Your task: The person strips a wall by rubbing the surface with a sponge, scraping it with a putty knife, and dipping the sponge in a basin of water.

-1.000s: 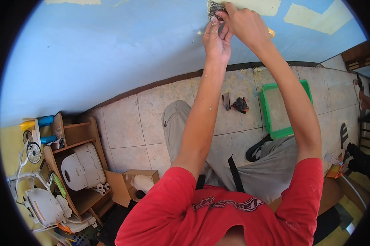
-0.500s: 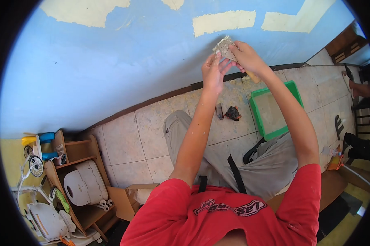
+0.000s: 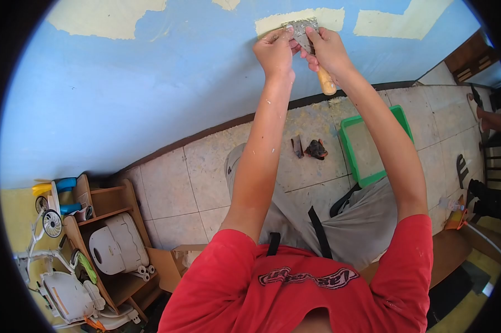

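Observation:
A putty knife (image 3: 304,34) with a flaked, dirty metal blade and a yellowish wooden handle is held up at the blue wall (image 3: 167,83). Its blade edge overlaps a cream bare patch (image 3: 329,20) where blue paint is gone; whether it touches the wall I cannot tell. My right hand (image 3: 329,49) is closed around the knife at the base of the blade, thumb on the metal, the handle sticking out below. My left hand (image 3: 276,51) pinches the blade's left side with thumb and fingers. Pale flecks stick to my forearms.
On the tiled floor stand a green tray (image 3: 346,145) and a small dark object (image 3: 316,149). Paint flakes lie along the wall's foot. At left are a wooden shelf (image 3: 107,198) and a white stroller-like frame (image 3: 67,294). Another person's leg (image 3: 492,119) shows far right.
Both hands have moved up with the putty knife, from below the cream patch onto its lower edge. The left fingers, looser before, now pinch the blade, and more of the handle shows.

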